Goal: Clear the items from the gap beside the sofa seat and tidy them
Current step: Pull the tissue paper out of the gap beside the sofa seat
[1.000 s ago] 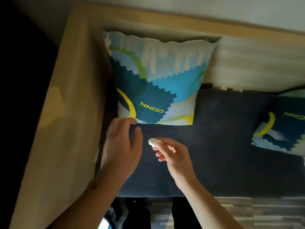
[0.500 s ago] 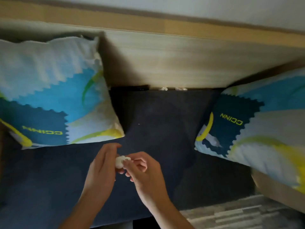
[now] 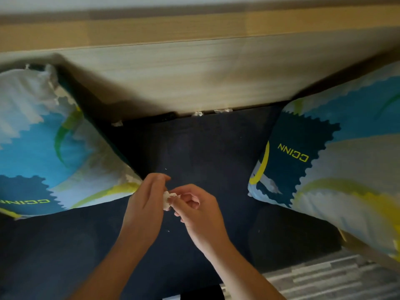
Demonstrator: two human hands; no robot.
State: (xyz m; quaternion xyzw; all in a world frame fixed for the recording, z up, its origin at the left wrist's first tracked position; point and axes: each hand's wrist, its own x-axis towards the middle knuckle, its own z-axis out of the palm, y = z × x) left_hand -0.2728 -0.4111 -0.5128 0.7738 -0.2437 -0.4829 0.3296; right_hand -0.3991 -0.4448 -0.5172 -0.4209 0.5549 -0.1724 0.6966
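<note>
White wad (image 3: 167, 199) pinched in right hand (image 3: 198, 210) fingertips, touching the cupped left hand (image 3: 145, 207), whose grip cannot be told, above the seat (image 3: 194, 152).

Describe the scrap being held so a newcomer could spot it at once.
Start at the dark seat cushion between two patterned pillows. Above its front, both hands meet; the small crumpled white scrap sits pinched between them. Unlike the white bits along the back gap, it is off the sofa.
</note>
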